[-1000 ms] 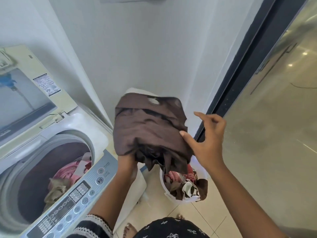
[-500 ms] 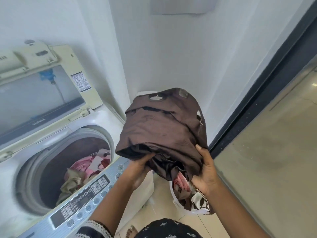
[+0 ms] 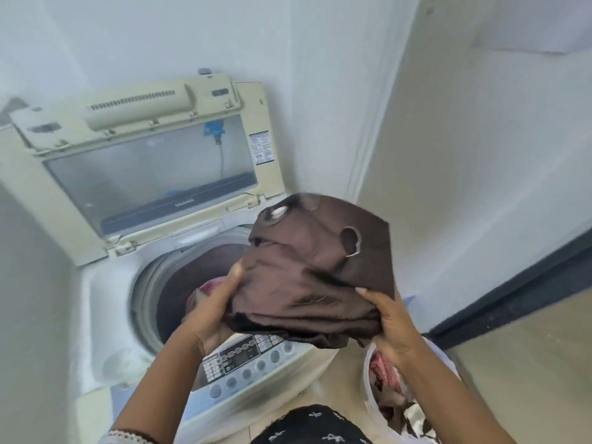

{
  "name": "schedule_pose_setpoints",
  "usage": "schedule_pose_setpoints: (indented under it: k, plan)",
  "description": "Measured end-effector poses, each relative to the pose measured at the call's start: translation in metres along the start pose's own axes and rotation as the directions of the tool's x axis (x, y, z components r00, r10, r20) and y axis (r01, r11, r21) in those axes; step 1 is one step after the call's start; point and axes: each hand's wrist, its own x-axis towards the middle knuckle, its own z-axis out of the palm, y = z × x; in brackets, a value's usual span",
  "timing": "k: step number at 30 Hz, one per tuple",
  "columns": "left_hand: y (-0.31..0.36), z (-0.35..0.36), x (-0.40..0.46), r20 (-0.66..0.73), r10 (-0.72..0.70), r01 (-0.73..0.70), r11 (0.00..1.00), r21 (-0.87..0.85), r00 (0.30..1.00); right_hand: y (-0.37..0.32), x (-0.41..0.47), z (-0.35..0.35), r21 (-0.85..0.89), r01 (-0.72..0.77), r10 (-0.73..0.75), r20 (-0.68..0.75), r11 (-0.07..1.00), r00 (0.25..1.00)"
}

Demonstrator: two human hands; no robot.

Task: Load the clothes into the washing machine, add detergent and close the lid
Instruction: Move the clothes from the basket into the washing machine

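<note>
Cloth: brown bundle (image 3: 320,277) is held above the washing machine (image 3: 105,315) control panel (image 3: 246,357).
Left hand (image 3: 214,312): clenched on it.
Right hand (image 3: 389,322): likewise grasping.
Lid (image 3: 150,161): raised — sticker text illegible.
Drum: pink clothes (image 3: 211,285) inside.

brown cloth (image 3: 320,277) hid much of drum opening (image 3: 179,283) and control panel (image 3: 243,363); laundry basket (image 3: 368,357) cut off by bottom edge; panel labels too blurred to read.
</note>
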Motion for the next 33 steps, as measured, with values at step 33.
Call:
schedule_pose_setpoints:
  k: [33]
  plan:
    - [-0.022,-0.086,0.022,-0.531,-0.139,0.223,0.970,0.097,0.836,0.066,0.095,0.088,-0.464,-0.085,0.080,-0.031,0.882,0.996]
